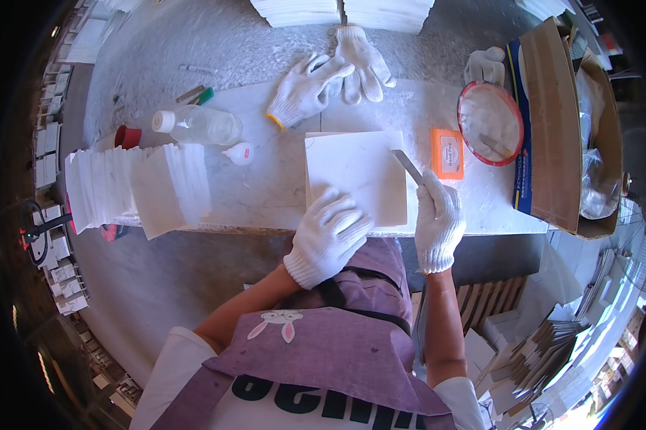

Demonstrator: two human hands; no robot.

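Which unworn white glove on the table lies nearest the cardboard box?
The lone glove immediately left of the box; the other two gloves lie together, farther left.

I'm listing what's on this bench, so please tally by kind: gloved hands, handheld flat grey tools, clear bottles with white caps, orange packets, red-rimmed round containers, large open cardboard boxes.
Gloved left hand and right hand: 2
Flat grey tool: 1
Clear bottle: 1
Orange packet: 1
Red-rimmed container: 1
Cardboard box: 1
Total: 7
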